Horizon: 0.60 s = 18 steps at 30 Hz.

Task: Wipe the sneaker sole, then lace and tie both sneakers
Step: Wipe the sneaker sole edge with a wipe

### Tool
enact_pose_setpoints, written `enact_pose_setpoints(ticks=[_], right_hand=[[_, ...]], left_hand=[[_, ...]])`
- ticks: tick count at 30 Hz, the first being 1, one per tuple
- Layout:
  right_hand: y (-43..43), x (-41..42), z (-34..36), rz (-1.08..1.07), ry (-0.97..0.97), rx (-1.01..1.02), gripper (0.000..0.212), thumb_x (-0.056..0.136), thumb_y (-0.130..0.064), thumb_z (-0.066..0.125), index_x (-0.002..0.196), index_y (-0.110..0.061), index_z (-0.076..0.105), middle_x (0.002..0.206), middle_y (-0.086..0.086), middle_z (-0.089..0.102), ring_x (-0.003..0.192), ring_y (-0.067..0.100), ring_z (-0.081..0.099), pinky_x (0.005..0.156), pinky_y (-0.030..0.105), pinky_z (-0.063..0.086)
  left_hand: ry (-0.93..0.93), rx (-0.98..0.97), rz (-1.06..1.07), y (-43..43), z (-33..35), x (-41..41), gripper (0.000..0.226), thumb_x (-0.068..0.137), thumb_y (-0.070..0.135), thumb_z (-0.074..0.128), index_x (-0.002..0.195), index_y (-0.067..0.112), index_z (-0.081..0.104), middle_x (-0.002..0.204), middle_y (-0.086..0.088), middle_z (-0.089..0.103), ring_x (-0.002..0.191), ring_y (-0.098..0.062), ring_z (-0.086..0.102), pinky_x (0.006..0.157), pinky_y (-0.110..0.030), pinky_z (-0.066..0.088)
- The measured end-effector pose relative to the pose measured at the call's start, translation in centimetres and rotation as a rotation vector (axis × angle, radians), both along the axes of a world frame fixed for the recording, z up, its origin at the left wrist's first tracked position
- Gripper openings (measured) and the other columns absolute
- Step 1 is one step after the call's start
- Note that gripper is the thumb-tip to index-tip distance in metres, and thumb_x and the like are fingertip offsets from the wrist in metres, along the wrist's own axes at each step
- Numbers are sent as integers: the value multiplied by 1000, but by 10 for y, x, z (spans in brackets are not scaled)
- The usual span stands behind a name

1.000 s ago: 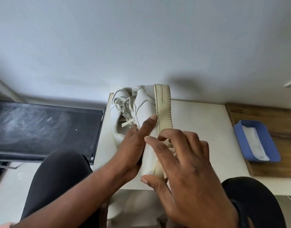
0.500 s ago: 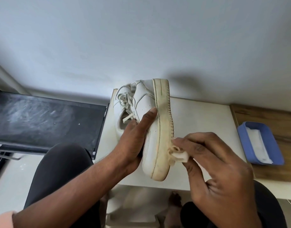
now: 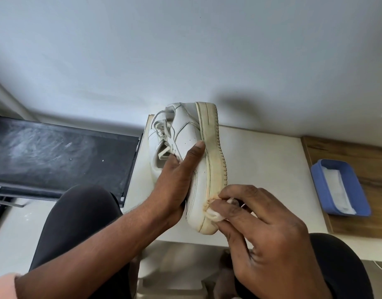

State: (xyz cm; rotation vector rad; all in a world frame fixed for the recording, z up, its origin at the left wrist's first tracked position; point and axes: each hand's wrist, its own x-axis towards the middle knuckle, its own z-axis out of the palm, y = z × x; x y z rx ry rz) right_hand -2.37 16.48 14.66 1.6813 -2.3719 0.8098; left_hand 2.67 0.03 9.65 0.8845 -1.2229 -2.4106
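The left grip [image 3: 175, 178] is wrapping round the white sneaker [image 3: 187, 134], thumb lying flat along the upper and the other fingers going round the far side where I can't see them. It's holding the shoe on its side, with the sole edge [image 3: 213, 147] facing the right grip [image 3: 267, 240]. That one is pinching a small wadded wipe [image 3: 213, 214] and pressing it on the yellowed rubber just below the left thumb, at the end nearest the person. Can't tell if the far end is resting on the bench [image 3: 272, 169] or hanging free.

What's worrying me:
- **Dirty wipe.** It's tiny and looking stained where it's meeting the rubber, so I'm guessing it's going to be smearing grime instead of lifting it. Fresh ones seem to be sitting in the blue tray [image 3: 317, 182], well off to the outer side of the right grip.
- **Losing the wad.** It's barely poking out past the fingertips, so a hard scrub could be popping it loose.
- **Shoe twisting.** The left grip is sitting mid-shoe while the pressure is landing at the near end, so a heavy push could be twisting the shoe in the hand.
- **Second sneaker.** The second sneaker [image 3: 155, 139] is sitting just beyond the left grip with its laces [image 3: 163, 131] loose, so a slip might be shoving it along the bench.
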Motion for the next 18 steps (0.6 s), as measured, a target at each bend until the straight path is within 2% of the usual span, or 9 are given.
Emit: enact_pose_setpoints(ticks=[3,6,10,15,18], right_hand=[[-1,4,-3,39,54,40,14,79,-10,75,92,-13,77,103,-3,69,90,19,65,65,35,60],[0,9,-6,61,55,36,16,76,-7,78,91,-13,77,94,0,69,82,21,64,63,36,58],[-1,-2,-5,-107,9,-22,33,76,-4,74,107,-15,77,90,-1,66,79,19,65,65,35,58],[-4,14,-4,-28,16,54,18,70,-5,75,87,-13,75,89,-1,63,77,20,62,59,36,57],[-4,2,-2,-99,-47,19,18,78,0,75,87,-15,75,90,-3,62,77,17,62,65,32,57]], left_hand=[[-11,-20,28,1,-1,-1,39,103,38,57,124,6,67,93,-10,78,84,-23,77,68,-34,60],[-36,-39,56,3,-2,-2,40,103,39,59,128,8,65,105,-13,79,96,-27,77,75,-38,61],[-28,-56,100,6,-3,-4,35,105,32,57,130,8,63,113,-17,77,105,-34,75,86,-47,63],[-29,-103,119,10,-5,-3,31,104,31,60,131,15,59,113,-13,77,107,-31,75,92,-51,61],[-21,-101,123,13,-5,-4,33,104,30,59,133,15,56,116,-11,77,109,-29,75,96,-52,60]])
